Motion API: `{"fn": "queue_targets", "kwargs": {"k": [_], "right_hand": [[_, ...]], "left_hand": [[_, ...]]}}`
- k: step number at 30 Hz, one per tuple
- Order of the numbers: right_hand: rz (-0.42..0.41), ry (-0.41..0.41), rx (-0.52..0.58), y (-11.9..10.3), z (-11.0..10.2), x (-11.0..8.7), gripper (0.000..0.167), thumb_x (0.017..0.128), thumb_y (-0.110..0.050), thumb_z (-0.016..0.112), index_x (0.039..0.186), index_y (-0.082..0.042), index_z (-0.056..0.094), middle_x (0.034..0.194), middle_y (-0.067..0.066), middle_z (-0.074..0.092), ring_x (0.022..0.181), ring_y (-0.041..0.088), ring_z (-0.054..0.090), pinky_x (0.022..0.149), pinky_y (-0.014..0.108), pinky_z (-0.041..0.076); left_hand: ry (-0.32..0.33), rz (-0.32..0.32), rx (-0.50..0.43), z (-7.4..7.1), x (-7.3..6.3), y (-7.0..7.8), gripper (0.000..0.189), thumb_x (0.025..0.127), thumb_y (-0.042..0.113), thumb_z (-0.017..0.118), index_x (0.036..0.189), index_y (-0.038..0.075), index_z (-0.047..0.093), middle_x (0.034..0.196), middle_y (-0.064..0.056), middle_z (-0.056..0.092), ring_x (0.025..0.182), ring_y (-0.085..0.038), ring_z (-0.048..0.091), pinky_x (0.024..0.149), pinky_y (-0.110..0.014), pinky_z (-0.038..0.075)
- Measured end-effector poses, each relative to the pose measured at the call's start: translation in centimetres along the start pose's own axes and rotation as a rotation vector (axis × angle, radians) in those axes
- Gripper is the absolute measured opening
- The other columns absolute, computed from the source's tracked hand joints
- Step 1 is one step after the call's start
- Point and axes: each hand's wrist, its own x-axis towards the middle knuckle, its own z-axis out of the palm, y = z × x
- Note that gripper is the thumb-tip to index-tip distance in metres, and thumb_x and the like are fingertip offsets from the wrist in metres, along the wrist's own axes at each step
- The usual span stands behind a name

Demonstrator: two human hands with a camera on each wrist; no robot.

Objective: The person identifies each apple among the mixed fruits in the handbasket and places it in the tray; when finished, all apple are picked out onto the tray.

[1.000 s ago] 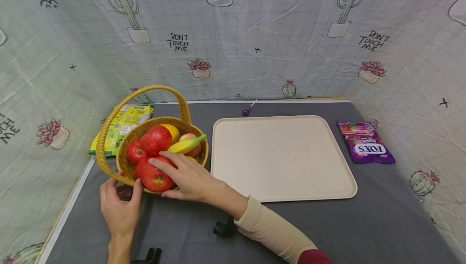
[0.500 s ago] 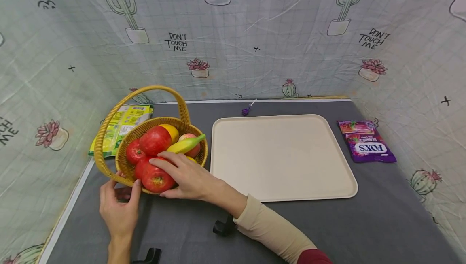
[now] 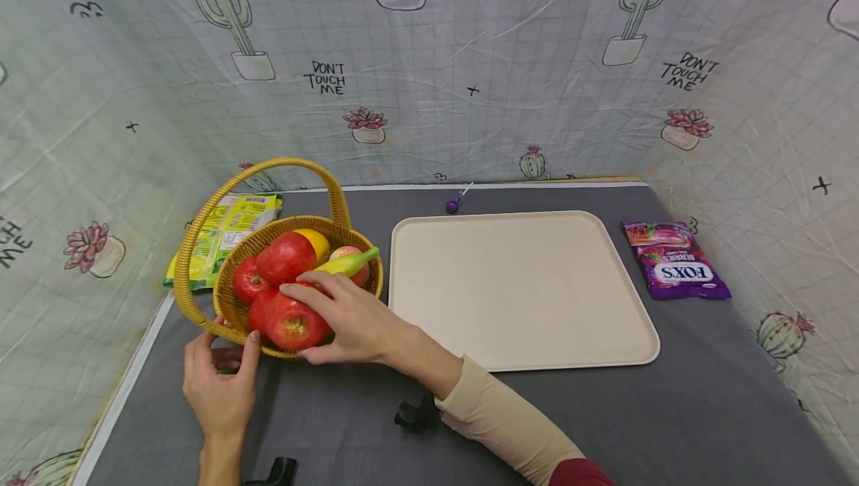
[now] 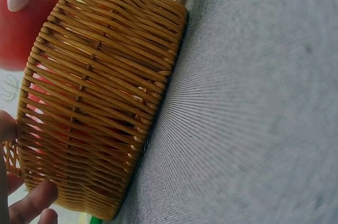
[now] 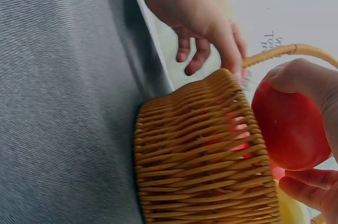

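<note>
A yellow wicker basket (image 3: 231, 333) with a tall arched handle stands at the left of the table. Several fruits lie in it: red apples (image 3: 285, 259), a banana (image 3: 352, 261), a yellow fruit (image 3: 314, 245) and a pinkish one partly behind the banana. My left hand (image 3: 220, 385) pinches the near left rim by the handle's foot, thumb on the near side. My right hand (image 3: 356, 322) grips the front red apple (image 3: 295, 322), fingers over its top and thumb low at its near side. In the right wrist view that apple (image 5: 288, 123) shows at the rim's level, bulging above the weave.
A beige tray (image 3: 517, 288) lies right of the basket. Behind it is a purple lollipop (image 3: 452, 206). A purple candy bag (image 3: 676, 262) lies at the far right, and a yellow-green packet (image 3: 244, 218) behind the basket. Printed cloth walls (image 3: 429, 61) enclose the grey table.
The front apple has shifted slightly right and turned in my right hand, which moved a little the same way. My left hand and the basket have hardly moved.
</note>
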Motion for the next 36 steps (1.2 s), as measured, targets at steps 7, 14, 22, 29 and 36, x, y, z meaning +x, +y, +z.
{"fn": "queue_targets", "kwargs": {"k": [7,14,22,29,36], "right_hand": [[0.025,0.045,0.017,0.4,-1.4,0.0,0.085,0.078,-0.046,0.079,0.149,-0.021,0.041,0.146,0.003,0.044,0.131,0.017,0.047,0.107,0.025,0.046],[0.041,0.147,0.019,1.1,-2.6,-0.2,0.084,0.075,-0.044,0.081,0.146,-0.018,0.045,0.14,0.005,0.048,0.128,0.017,0.048,0.102,0.025,0.05],[0.106,0.225,0.057,2.1,-4.1,-0.5,0.085,0.073,-0.044,0.081,0.145,-0.017,0.044,0.14,0.004,0.049,0.126,0.017,0.051,0.098,0.025,0.053],[0.162,0.288,0.083,3.5,-5.3,-1.0,0.086,0.074,-0.039,0.081,0.146,-0.013,0.043,0.139,0.007,0.049,0.12,0.018,0.056,0.096,0.028,0.055],[0.237,0.329,0.089,4.8,-6.4,-1.5,0.088,0.074,-0.039,0.082,0.148,-0.013,0.041,0.139,0.01,0.049,0.119,0.021,0.057,0.094,0.031,0.056]], "left_hand": [[0.003,-0.016,0.009,0.1,0.0,-0.1,0.054,0.078,0.008,0.084,0.128,0.003,0.064,0.108,0.031,0.045,0.067,0.017,0.047,0.065,0.001,0.038],[0.023,-0.027,0.007,0.4,-0.1,-0.4,0.052,0.077,0.005,0.083,0.126,0.003,0.065,0.108,0.031,0.046,0.067,0.019,0.046,0.065,0.001,0.037],[0.028,-0.043,0.012,0.3,-0.1,0.4,0.05,0.078,0.003,0.082,0.125,0.0,0.065,0.108,0.031,0.045,0.067,0.018,0.045,0.065,0.002,0.037],[0.039,-0.026,-0.004,0.3,-0.2,0.7,0.049,0.078,0.0,0.081,0.124,-0.003,0.065,0.108,0.03,0.045,0.067,0.02,0.045,0.065,0.002,0.036],[0.019,-0.031,0.002,0.3,-0.1,-0.4,0.053,0.077,0.006,0.083,0.127,0.004,0.066,0.108,0.032,0.047,0.066,0.017,0.047,0.064,0.0,0.038]]}}
